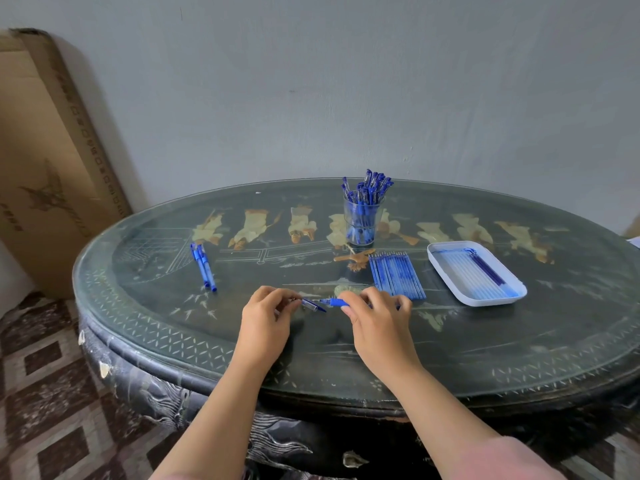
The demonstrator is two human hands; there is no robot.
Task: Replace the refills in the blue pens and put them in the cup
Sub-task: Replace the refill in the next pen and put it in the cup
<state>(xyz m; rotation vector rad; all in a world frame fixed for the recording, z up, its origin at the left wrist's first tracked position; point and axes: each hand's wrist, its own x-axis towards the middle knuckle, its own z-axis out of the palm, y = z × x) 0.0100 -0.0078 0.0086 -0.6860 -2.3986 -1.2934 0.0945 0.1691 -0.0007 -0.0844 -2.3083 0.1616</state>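
— Blue plastic pen with a rubber grip (334,302), near centre of the dark painted tabletop (485,341): who has it?
— Both. The right hand (377,317) grips the barrel with curled fingers. The left hand (266,317) pinches a short clear-and-blue end piece (313,305). The pen's long axis runs left to right, straight between the hands, so the next move looks like a push or pull along that line.
— And the supplies?
— The row of thin blue refills (396,277) lies just beyond the right hand, the nearer one. The clear cup of blue pens (363,220) stands farther back, centre.
— Anything unclear?
— The right hand hides the barrel's rear. Whether the two pieces touch, or a refill sits inside, cannot be told.
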